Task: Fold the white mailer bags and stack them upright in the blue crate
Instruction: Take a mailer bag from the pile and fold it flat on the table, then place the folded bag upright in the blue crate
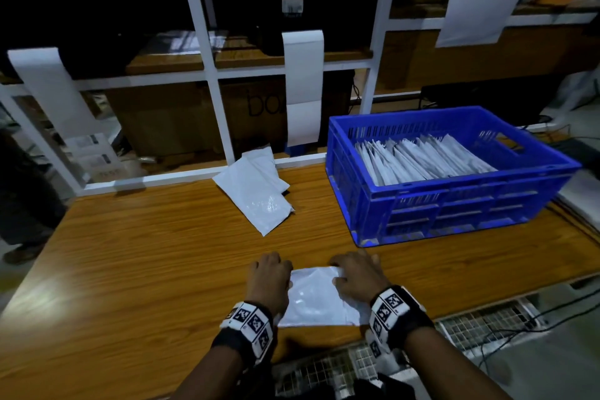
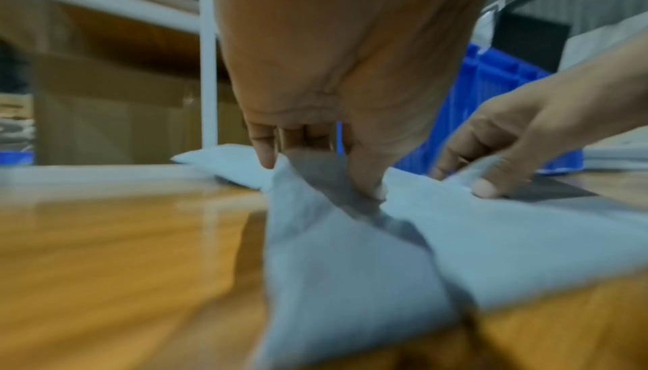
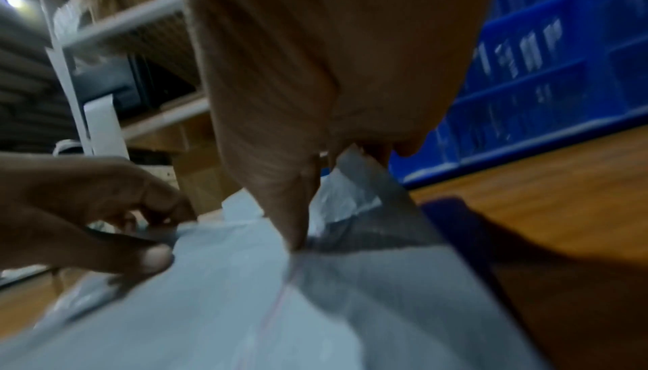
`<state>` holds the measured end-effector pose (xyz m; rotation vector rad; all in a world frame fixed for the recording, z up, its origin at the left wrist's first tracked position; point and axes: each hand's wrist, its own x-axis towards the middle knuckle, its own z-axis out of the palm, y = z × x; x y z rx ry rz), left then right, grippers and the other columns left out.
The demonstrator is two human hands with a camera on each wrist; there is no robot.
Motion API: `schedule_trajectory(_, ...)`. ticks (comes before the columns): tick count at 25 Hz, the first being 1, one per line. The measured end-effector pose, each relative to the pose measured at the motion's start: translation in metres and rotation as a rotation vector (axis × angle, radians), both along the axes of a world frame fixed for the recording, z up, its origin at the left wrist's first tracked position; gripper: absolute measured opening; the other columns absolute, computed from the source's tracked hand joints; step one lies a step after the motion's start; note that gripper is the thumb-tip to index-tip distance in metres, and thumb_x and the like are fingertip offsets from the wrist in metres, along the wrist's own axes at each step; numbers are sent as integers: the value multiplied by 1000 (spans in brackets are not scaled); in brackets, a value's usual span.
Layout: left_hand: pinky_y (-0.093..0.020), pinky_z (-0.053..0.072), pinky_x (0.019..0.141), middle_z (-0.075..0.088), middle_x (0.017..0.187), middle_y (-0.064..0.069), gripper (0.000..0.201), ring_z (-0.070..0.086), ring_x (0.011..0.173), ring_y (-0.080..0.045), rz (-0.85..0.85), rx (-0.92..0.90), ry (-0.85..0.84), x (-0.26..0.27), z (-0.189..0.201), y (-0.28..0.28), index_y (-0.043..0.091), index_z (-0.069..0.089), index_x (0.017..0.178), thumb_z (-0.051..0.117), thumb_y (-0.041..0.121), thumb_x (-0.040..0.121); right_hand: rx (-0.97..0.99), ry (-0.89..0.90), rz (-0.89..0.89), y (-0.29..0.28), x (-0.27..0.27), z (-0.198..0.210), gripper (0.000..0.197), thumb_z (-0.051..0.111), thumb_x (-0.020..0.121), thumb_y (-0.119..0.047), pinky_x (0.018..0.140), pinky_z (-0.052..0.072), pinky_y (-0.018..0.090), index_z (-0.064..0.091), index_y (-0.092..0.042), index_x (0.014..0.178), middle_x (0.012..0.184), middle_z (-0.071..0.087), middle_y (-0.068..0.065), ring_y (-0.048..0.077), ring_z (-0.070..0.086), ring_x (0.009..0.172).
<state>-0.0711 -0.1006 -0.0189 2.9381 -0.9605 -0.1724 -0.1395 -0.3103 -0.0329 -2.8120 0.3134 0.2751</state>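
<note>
Dim packing room, white shelving frame at the back with cardboard boxes behind it, and a wooden bench (image 1: 130, 253) out front. The blue crate (image 1: 454, 214) sits on the bench's right side and already holds a long row of folded mailers (image 1: 422, 159) standing on edge, so I'd say a good chunk of the job is done. Still to go: a small loose pile of unfolded bags (image 1: 256, 191) lying flat just left of the crate, near the frame, plus the white mailer bag (image 1: 315, 299) being worked on at the near edge of the bench. Both grips are closed on that one: the left hand (image 1: 268, 279) pinches its far left corner between thumb and fingers, and the right hand (image 1: 357, 276) pinches the far right corner the same way, with the edge lifted a bit off the wood, so it looks like the fold is just starting. Hard to say how many bags are in the loose pile since they overlap, and I can't tell how much room is left in the crate. Both wrist views are blurry and mostly palm, and the bag's near edge is hidden behind the wrist straps in the head view
</note>
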Motion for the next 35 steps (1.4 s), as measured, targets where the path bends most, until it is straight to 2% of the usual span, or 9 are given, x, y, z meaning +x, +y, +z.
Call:
schedule_trajectory(5,-34,30,84,54,113,2,12,47,112,-23,-75,-257,-110,-20,34,-32,27,64,107,61,26,96,92,-132,50,-30,-38,53,20,66,89,-41,71,42,33,62,-22,96,92,64,0,19,61,91)
schedule_trajectory(7,-31,24,78,53,107,5,6,46,106,-19,-119,-414,-152,-34,59,-51,28,64,100,63,27,94,188,-239,83,-48,-56,85,18,71,87,-38,59,38,26,57,-28,82,76,57,-10,0,53,69)
schedule_trajectory(9,-29,24,78,53,106,5,10,47,104,-19,-153,-520,-209,-46,83,-72,27,64,99,68,29,89,172,-316,97,-68,-71,117,26,71,88,-37,54,33,22,49,-35,75,67,50,-12,-3,47,61)
schedule_trajectory(16,-38,41,90,58,117,-4,31,53,113,-24,-167,-793,-446,-68,157,-147,19,66,111,76,16,82,74,-607,136,-134,-114,203,17,64,95,-25,60,41,31,49,-25,103,81,56,-7,9,53,69)
schedule_trajectory(19,-48,35,113,43,147,-6,58,36,140,-26,-131,-830,-427,-70,172,-182,22,51,140,71,17,86,39,-700,108,-156,-125,223,30,63,94,-15,53,34,25,40,-27,109,78,55,-3,6,47,59)
schedule_trajectory(23,-47,27,118,30,160,-9,77,27,148,-28,-147,-886,-333,-59,170,-223,22,31,152,72,17,87,23,-789,4,-194,-125,226,34,57,90,0,64,43,33,44,-27,105,94,57,0,0,48,69)
schedule_trajectory(26,-43,31,114,42,153,-8,71,37,142,-27,-194,-874,-271,-43,159,-250,17,39,150,72,21,87,-14,-793,-65,-226,-116,220,29,56,91,-1,76,52,42,56,-29,100,100,63,-2,13,60,93)
schedule_trajectory(29,-44,42,100,62,133,-5,52,55,124,-26,-264,-805,-226,-16,140,-282,17,52,140,63,29,90,-64,-837,-117,-257,-104,223,29,58,90,1,88,53,34,69,-20,106,106,69,-1,19,64,105)
schedule_trajectory(35,-34,43,94,72,113,5,35,65,106,-17,-332,-478,-124,18,133,-333,28,56,132,43,43,104,-83,-931,-192,-308,-68,247,38,53,97,-1,99,49,38,61,-13,131,128,61,6,22,57,118)
